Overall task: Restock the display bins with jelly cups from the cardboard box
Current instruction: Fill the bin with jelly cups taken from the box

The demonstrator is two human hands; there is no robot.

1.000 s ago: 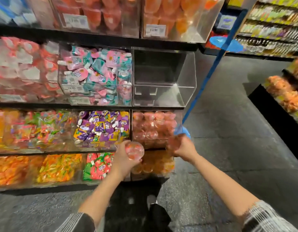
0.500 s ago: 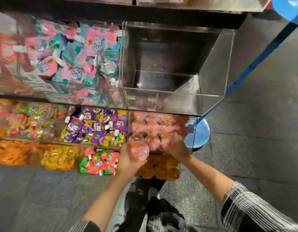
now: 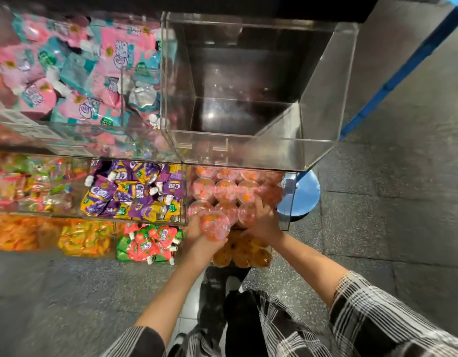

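Observation:
My left hand grips a pink jelly cup just in front of the clear middle-row bin, which is packed with several pink jelly cups. My right hand reaches into that bin's front right corner, its fingers curled round another pink jelly cup. Above it stands a large clear acrylic bin with nothing in it. No cardboard box is in view.
Neighbouring bins hold pink and teal pouches, purple and yellow pouches, red and green pouches and amber jelly cups. A blue pole and its round base stand right of the shelf. Grey floor lies beyond.
My head has tilted down and closer to the shelf. Both hands have moved up to the pink cup bin; my right hand now sits among the cups at its front right.

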